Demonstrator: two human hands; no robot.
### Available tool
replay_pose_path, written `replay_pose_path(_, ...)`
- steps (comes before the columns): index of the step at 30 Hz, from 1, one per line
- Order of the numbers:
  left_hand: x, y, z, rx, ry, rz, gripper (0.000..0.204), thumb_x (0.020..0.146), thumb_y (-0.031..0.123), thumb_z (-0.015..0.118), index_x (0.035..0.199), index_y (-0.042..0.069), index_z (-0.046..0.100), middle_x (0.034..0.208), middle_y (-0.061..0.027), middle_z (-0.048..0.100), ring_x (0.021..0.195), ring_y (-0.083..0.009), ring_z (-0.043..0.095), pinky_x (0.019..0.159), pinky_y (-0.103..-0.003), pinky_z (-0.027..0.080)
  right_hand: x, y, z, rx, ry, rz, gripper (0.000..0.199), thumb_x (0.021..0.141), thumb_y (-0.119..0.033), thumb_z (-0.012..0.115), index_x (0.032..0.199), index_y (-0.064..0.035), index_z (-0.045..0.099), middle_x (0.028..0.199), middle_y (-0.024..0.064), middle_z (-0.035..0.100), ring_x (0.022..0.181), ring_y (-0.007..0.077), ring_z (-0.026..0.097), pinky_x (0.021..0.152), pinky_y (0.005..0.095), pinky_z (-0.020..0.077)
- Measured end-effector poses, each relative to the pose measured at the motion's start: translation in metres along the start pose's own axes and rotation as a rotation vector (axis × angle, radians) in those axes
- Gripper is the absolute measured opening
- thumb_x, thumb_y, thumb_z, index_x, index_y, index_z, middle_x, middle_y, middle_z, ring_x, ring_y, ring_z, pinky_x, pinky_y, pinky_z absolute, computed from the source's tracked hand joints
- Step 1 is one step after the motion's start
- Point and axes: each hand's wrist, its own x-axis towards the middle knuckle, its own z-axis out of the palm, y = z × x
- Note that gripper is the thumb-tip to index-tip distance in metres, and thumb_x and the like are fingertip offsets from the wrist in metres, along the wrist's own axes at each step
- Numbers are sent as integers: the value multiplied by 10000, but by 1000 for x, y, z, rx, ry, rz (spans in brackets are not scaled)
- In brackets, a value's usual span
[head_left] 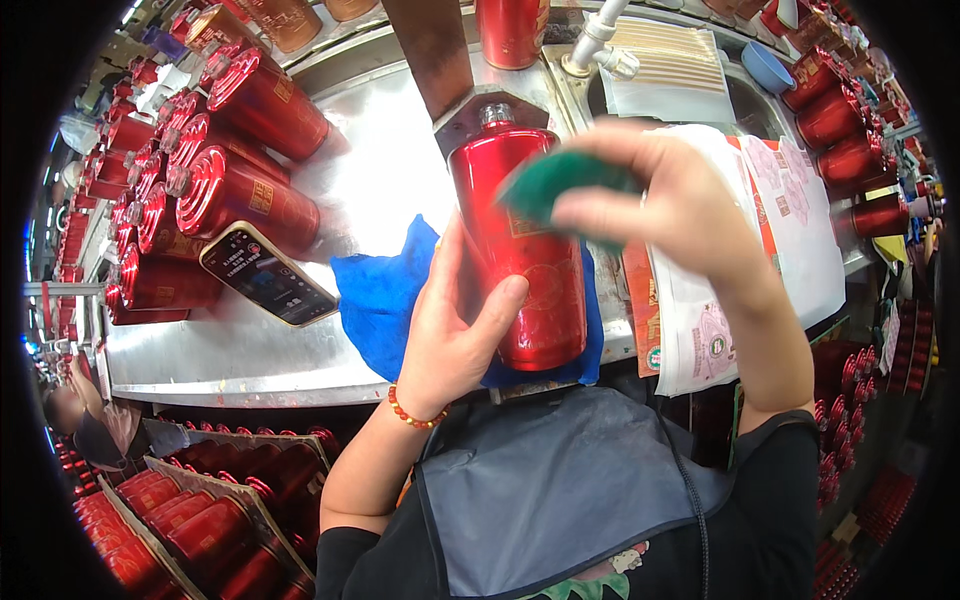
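Note:
A glossy red bottle (540,310) with gold print and a clear threaded neck lies in front of me, its neck pointing away. Beneath it a blue cloth (380,300) is spread at the edge of the metal table. My left hand (455,330) is wrapped round the bottle's left side, with the thumb across its lower part. In my right hand (665,195) is a green pad (560,185), pinched between thumb and fingers over the bottle's upper right; motion blurs it. Whether the pad touches the bottle I cannot tell.
Several red bottles (250,200) stand on the metal table (230,355) at the left, beside a phone (268,275). Printed white sheets (700,330) lie at the right. A white pipe (595,45) and a blue bowl (767,68) are farther back. Boxes of bottles (190,520) sit below left.

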Motion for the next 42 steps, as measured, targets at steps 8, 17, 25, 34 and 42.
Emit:
replay_pose_path(8,-2,1,4,17,37,-26,771,977,85,666,1593,-50,223,1533,-165,433,1404,-229,449,1165,-366,361,-2,14,2,-155,268,-50,284,913,-117,742,1166,10,710,952,47,739,845,113,696,740,246,555)
replay_pose_path(17,-4,10,7,-66,27,-60,737,1009,62,602,1607,-27,181,1521,-133,449,1392,-220,457,1167,-364,355,-61,49,17,413,315,323,284,936,-89,728,1194,15,673,1021,32,703,937,93,647,837,270,540)
replay_pose_path(25,-7,-1,0,-202,-49,15,1110,898,300,803,1625,-31,32,1627,-194,303,1487,-309,364,1214,-425,294,-68,41,21,154,82,-23,305,899,-79,760,1188,2,704,995,28,713,895,94,676,778,239,560)
replay_pose_path(34,-16,-4,-5,817,-43,376,1384,657,275,971,1607,-57,22,1609,-325,232,1497,-466,277,1220,-491,269,-72,21,43,-539,247,-498,434,653,-15,758,1048,-189,812,845,1,574,819,219,548,745,364,422)
replay_pose_path(42,-18,-1,3,772,45,437,1289,666,216,954,1600,-75,115,1509,-321,404,1323,-460,486,1101,-460,416,-75,5,38,-653,319,-380,468,601,-61,804,1056,-171,811,790,-28,547,787,188,507,682,347,392)
